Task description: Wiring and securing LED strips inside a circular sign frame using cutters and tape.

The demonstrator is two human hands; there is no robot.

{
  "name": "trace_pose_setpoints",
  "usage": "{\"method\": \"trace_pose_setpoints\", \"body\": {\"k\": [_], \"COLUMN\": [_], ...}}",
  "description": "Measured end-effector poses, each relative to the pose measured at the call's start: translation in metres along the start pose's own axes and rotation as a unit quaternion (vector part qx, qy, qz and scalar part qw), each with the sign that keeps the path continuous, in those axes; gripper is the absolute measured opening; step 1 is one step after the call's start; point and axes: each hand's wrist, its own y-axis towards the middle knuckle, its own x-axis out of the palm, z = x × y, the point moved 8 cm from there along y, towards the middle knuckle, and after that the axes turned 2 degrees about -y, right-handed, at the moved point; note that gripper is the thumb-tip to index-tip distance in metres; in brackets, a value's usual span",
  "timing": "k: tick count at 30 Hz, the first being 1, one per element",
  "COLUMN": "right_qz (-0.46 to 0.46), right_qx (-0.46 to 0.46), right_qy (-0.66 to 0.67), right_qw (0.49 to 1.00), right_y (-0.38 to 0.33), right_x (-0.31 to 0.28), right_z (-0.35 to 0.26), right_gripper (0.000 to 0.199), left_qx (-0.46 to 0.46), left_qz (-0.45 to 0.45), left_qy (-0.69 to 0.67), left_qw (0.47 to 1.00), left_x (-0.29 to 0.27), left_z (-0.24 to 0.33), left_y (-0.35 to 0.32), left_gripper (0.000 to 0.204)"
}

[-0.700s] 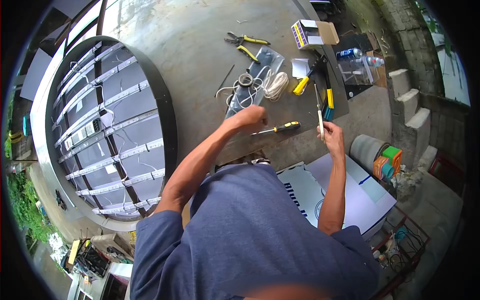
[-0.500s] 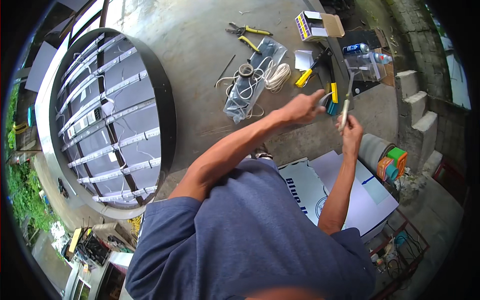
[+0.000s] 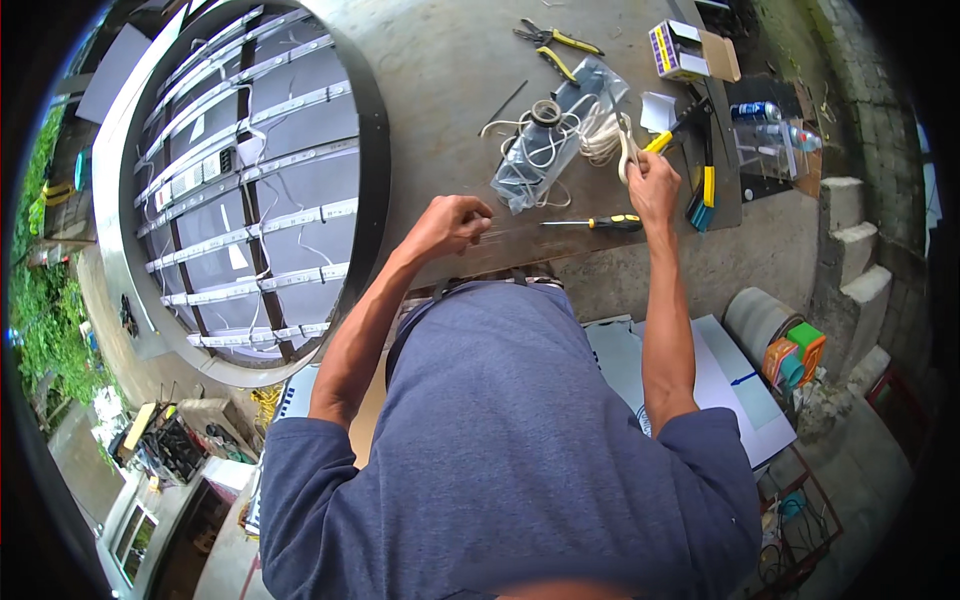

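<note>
Nearest to me is my own blue shirt [image 3: 510, 450], both forearms reaching out over it to the grey bench [image 3: 440, 70]. My left hand [image 3: 452, 222] is curled into a loose fist at the near edge of the bench, fingers [image 3: 478, 222] pinched narrow; whether they grip something thin there I cannot tell, it is too small to see. My right hand [image 3: 652, 185] is raised a little further out, fingers closed around a white cable [image 3: 626, 150] that loops up out of the fist.

Just left of my right fingers, between the two hands, lies a screwdriver [image 3: 600, 222] with a yellow-and-black handle, touched by neither hand. Beyond my fingers sits a clear plastic bag [image 3: 555, 135] with a tangle of white cord [image 3: 535, 140] and a dark roll of tape [image 3: 545, 110] on it. To the right of my right fingers is a comb-like blue and yellow tool [image 3: 703, 195]. Farther still are yellow-handled pliers [image 3: 555, 40] and a small open box [image 3: 685, 50]. Far to the left of my left fingers lies the large round sign frame [image 3: 250, 190] lined with light strips.

I judge I am preparing the cable end, holding it ready. The next move seems to call for bringing both hands together on the cable, steadily, without snagging the tangle.
</note>
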Motion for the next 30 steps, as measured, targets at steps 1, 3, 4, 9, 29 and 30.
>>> {"method": "trace_pose_setpoints", "body": {"k": [1, 3, 4, 9, 29, 30], "right_qz": [0.003, -0.001, 0.018, 0.012, -0.06, -0.062], "right_qx": [-0.015, -0.03, -0.067, -0.087, -0.195, -0.206], "right_qy": [-0.015, -0.07, -0.116, -0.222, 0.075, 0.085], "right_qw": [1.0, 0.997, 0.991, 0.971, 0.976, 0.973], "right_y": [0.011, 0.028, 0.035, 0.073, 0.016, 0.019], "right_x": [0.011, 0.03, 0.036, 0.068, 0.097, 0.097], "right_z": [-0.004, -0.008, -0.011, -0.025, -0.165, -0.174], "right_gripper": [0.024, 0.027, 0.023, 0.015, 0.011, 0.011], "left_qx": [-0.01, -0.022, -0.021, 0.031, 0.099, 0.099], "left_qz": [0.021, 0.055, 0.061, 0.127, 0.175, 0.171], "left_qy": [-0.003, -0.008, -0.011, -0.052, -0.187, -0.189], "left_qw": [1.0, 0.998, 0.998, 0.99, 0.962, 0.962], "left_x": [-0.01, -0.025, -0.028, -0.051, -0.117, -0.123], "left_z": [-0.003, -0.002, -0.007, -0.021, 0.007, 0.011], "left_y": [-0.01, -0.032, -0.038, -0.063, -0.081, -0.083], "left_gripper": [0.027, 0.028, 0.028, 0.029, 0.049, 0.049]}}
